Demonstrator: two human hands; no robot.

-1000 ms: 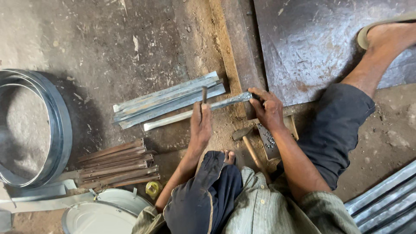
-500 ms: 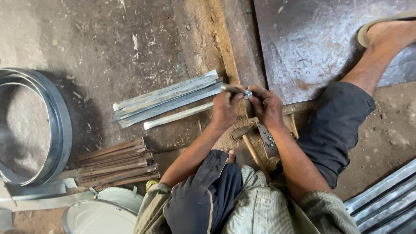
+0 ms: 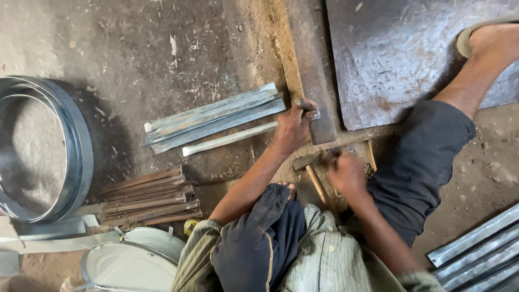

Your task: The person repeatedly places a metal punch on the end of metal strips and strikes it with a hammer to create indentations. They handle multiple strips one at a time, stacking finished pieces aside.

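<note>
Right hand (image 3: 346, 174) dropped to one hammer (image 3: 309, 168), left hand (image 3: 292, 128) gripping

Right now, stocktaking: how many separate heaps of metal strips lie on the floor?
3: shiny strips by the left hand, rusty strips below, more bottom right, partly cropped.

Strips (image 3: 216, 116) block left; floor (image 3: 162, 48) free.

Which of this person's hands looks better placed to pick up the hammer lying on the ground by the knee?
Probably the right hand: it is blurred but sits right beside the hammer. The left hand is busy, pressing a small tool down on the dark metal bar.
</note>
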